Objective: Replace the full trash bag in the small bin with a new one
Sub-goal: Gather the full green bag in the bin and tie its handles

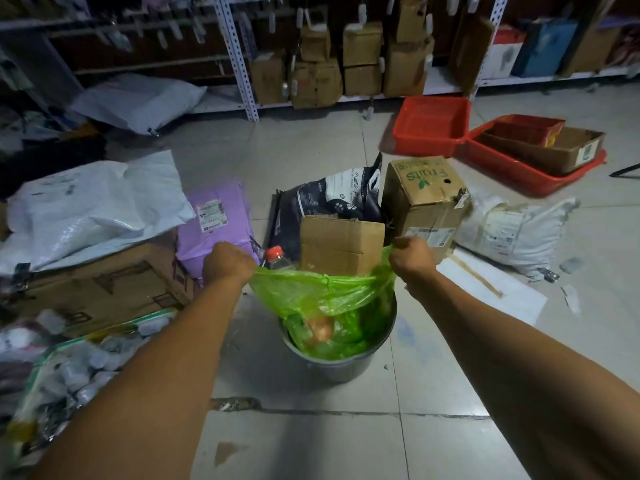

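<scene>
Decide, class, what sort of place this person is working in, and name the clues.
Probably a parcel depot or stockroom. Metal shelving holds stacked cardboard boxes, and mailer bags with shipping labels, such as the purple parcel, lie on the tiled floor beside red plastic crates.

A "Fruits" carton stands on the tiled floor beside a dark printed pouch. Two red baskets lie before the shelves; a purple parcel rests on a cardboard box.
</scene>
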Tool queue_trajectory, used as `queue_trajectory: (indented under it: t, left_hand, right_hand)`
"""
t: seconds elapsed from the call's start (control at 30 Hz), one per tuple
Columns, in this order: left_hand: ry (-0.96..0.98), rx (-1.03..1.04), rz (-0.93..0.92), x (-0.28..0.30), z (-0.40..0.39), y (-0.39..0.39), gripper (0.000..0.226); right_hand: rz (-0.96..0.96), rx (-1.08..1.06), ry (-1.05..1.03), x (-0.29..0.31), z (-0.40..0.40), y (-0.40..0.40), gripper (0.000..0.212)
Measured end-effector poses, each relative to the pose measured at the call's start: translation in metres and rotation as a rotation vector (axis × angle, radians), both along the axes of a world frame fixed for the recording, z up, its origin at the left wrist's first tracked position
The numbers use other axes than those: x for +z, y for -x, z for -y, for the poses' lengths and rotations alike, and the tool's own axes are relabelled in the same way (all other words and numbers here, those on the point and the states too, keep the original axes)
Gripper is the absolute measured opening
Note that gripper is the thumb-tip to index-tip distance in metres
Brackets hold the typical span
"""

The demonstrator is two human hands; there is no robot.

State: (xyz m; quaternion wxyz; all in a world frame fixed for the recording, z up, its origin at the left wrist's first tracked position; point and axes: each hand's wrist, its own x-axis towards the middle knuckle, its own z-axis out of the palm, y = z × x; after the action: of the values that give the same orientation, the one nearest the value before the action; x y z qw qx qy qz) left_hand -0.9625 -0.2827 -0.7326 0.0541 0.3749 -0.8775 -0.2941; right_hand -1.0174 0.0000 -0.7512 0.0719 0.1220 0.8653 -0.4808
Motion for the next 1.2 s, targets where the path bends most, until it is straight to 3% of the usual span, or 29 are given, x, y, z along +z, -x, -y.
queue_trajectory:
  t: [0.27, 0.5, 0.67, 0.83, 0.9, 0.97, 1.07, 1.2]
  left_hand:
    - [-0.025, 0.022, -0.380, 0.022, -0.001, 0.018, 0.029]
    - [-0.167, -0.017, -0.547, 0.041, 0.004, 0.003, 0.034]
    - [-0.298, 0.051, -0.439, 0.058, -0.007, -0.017, 0.018]
    - [-0.597, 0.071, -0.203, 0.067, -0.011, -0.033, 0.010]
    - [-0.587, -0.003, -0.065, 0.072, -0.013, -0.040, 0.005]
    - [-0.489, -0.084, 0.045, 0.074, -0.014, -0.044, 0.006]
    - [-0.401, -0.084, -0.023, 0.073, -0.011, -0.039, 0.006]
    - [-0.489, 0.017, -0.227, 0.085, -0.009, -0.024, 0.013]
  right_hand:
    - [-0.187, -0.024, 0.165, 0.029, 0.002, 0.026, 0.056]
    - [-0.313, -0.086, 0.233, 0.045, -0.016, 0.011, 0.049]
    - [-0.305, -0.123, 0.278, 0.060, -0.024, -0.002, 0.022]
    - [-0.080, -0.047, 0.158, 0.057, -0.032, -0.007, 0.015]
    - [-0.015, -0.017, 0.082, 0.057, -0.034, -0.011, 0.007]
    - [0.012, 0.022, 0.030, 0.055, -0.035, -0.012, 0.015]
    - [-0.048, 0.019, 0.041, 0.059, -0.029, -0.011, 0.023]
    - [-0.132, 0.018, 0.118, 0.073, -0.015, 0.001, 0.022]
